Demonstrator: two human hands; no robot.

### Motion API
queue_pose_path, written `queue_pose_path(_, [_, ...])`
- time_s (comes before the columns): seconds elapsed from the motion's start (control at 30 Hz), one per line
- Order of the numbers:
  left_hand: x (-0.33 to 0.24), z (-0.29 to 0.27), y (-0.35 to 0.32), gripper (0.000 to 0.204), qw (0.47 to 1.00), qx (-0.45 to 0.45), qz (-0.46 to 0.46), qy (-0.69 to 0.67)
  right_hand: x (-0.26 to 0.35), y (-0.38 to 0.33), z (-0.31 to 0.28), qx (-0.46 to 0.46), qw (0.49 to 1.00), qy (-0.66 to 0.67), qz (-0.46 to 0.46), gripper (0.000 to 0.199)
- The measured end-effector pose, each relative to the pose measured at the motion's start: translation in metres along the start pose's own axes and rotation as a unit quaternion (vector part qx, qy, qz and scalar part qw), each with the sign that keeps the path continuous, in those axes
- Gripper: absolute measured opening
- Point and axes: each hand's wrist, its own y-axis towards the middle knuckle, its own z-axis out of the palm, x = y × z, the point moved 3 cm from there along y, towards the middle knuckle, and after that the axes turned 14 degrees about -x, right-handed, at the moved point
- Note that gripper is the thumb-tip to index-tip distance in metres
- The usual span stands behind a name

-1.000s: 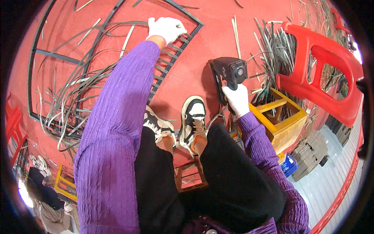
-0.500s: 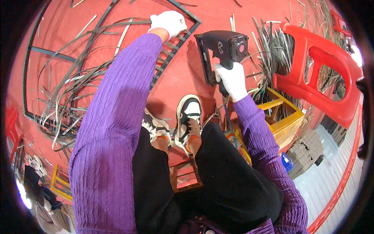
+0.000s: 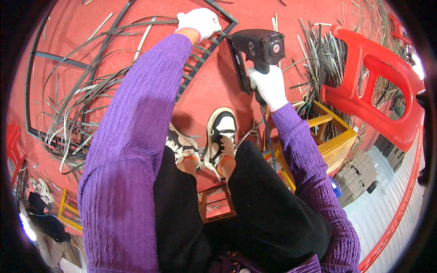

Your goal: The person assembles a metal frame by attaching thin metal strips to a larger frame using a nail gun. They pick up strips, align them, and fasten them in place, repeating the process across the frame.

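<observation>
My left hand [image 3: 199, 22], in a white glove, is closed at the far corner of a dark metal frame [image 3: 207, 53] lying on the floor. Long grey flat strips [image 3: 136, 28] run into it from the left, and its fingertips are hidden from me. Short strips cross the narrow side of the frame below the hand. My right hand [image 3: 269, 86], also gloved in white, grips the handle of a black staple gun [image 3: 255, 44]. The front end of the tool is close beside the frame's edge; I cannot tell whether they touch. A blue hose [image 3: 268, 134] trails from the handle.
Loose strips [image 3: 73, 123] lie tangled over the frame at left. At right are a heap of strips [image 3: 321, 57], a red plastic stool [image 3: 378, 82] on its side and a yellow wooden stool [image 3: 337, 141]. My shoes [image 3: 221, 136] stand on the red floor [image 3: 259, 13].
The staple gun in my right hand has moved slightly away from me and left, closer to the frame's corner. My left hand has shifted a little farther away, still closed.
</observation>
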Motion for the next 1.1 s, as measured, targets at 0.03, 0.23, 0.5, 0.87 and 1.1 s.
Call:
queue_pose_path(0.03, [-0.0003, 0.0002, -0.0002, 0.023, 1.0, 0.004, 0.002, 0.001, -0.0002, 0.001, 0.0005, -0.001, 1.0, -0.011, 0.002, 0.017])
queue_pose_path(0.23, [-0.0009, -0.0012, -0.0002, 0.024, 1.0, -0.004, 0.007, 0.016, -0.0016, 0.0021, 0.0038, 0.008, 1.0, 0.014, 0.011, 0.017])
queue_pose_path(0.5, [-0.0015, -0.001, 0.0003, 0.027, 1.0, 0.005, 0.0, 0.019, -0.0006, 0.0021, 0.0054, -0.003, 1.0, -0.02, -0.02, 0.018])
queue_pose_path(0.87, [-0.0043, -0.0039, 0.0004, 0.027, 0.999, 0.031, -0.007, 0.015, -0.0052, 0.004, 0.0054, -0.008, 0.999, -0.031, -0.04, 0.019])
queue_pose_path(1.1, [-0.0014, -0.0005, 0.0017, 0.025, 1.0, -0.002, -0.001, 0.016, -0.0047, 0.0053, 0.0046, 0.003, 0.998, -0.036, -0.046, 0.021])
